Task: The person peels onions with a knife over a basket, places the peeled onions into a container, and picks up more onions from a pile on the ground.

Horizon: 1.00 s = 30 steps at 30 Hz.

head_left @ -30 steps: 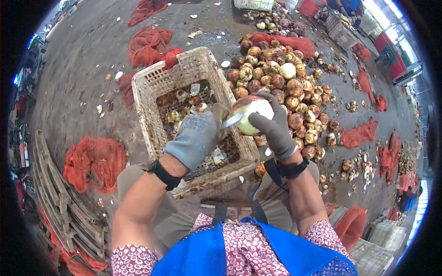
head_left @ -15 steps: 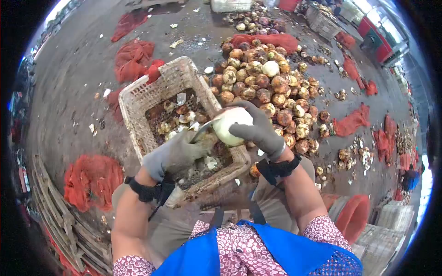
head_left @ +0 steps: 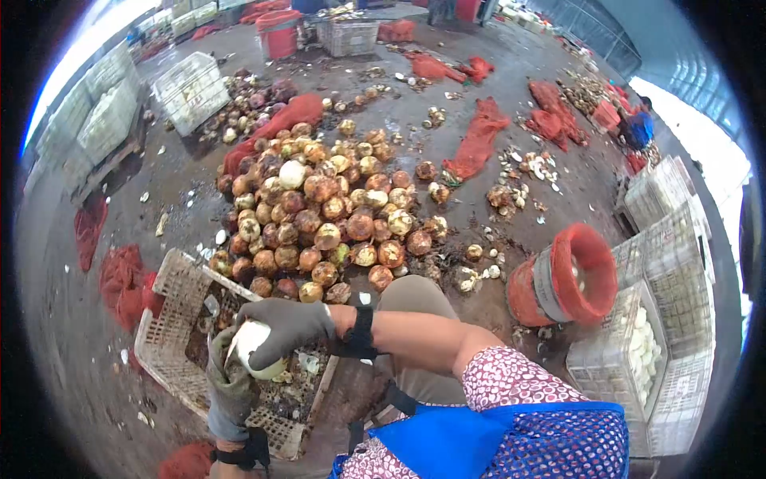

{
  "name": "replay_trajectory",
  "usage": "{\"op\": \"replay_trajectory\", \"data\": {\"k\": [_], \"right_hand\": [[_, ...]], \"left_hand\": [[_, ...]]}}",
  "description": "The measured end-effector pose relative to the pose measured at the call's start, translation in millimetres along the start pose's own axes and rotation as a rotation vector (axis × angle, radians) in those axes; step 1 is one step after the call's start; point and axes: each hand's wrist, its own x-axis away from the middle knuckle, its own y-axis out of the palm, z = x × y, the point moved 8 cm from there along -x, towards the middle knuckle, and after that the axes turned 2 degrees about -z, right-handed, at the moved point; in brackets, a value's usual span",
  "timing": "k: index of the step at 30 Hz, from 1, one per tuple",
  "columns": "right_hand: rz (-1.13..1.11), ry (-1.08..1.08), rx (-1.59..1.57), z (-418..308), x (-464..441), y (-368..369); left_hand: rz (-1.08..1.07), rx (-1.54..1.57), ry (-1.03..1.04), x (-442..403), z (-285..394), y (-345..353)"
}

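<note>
My right hand (head_left: 291,326), in a grey glove, is closed around a peeled white onion (head_left: 257,345). Against the onion's left side is my left hand (head_left: 230,391), also gloved and closed around a knife whose blade is mostly hidden now. Both hands are above a dirty white plastic crate (head_left: 159,351), which holds skins and scraps. Just beyond the crate lies a large heap of brown-skinned onions (head_left: 327,215), with one peeled white onion (head_left: 292,174) on top.
To the right stands a red bucket (head_left: 531,291) lined with netting. White crates (head_left: 606,351) are stacked beside it, one with peeled onions inside. Red net bags (head_left: 479,140) and loose skins litter the floor. Farther off, a person in blue (head_left: 638,128) is at the right.
The view has swung to the right, bringing the bucket and stacked crates into sight. Both hands still hold the onion and knife together over the crate, and the onion has turned.
</note>
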Motion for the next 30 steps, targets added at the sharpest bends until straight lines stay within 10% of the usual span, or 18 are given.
{"op": "replay_trajectory", "data": {"k": [4, 6, 10, 21, 23, 30], "right_hand": [[0.289, 0.061, -0.147, -6.8, 2.1, -11.0], [0.589, 0.075, -0.111, 25.5, -5.3, -26.6], [0.483, -0.104, -0.245, 15.4, -11.8, -16.8], [0.493, -0.322, 0.172, -24.7, 5.1, -5.7], [0.304, -0.194, -0.243, 24.5, -15.2, -2.8], [0.105, -0.093, -0.463, -17.6, 3.8, -15.1]], "left_hand": [[0.176, -0.270, 0.210, -3.6, 11.9, -5.4], [0.258, -0.142, -0.078, -5.0, -22.7, -17.5], [0.302, -0.710, 0.117, -13.0, 9.1, -4.2], [0.262, -0.047, 0.061, -12.4, -4.8, -36.3], [0.236, -0.811, 0.242, 4.1, 6.0, -43.4], [0.408, 0.067, -0.253, 8.0, -33.3, -75.6]]}}
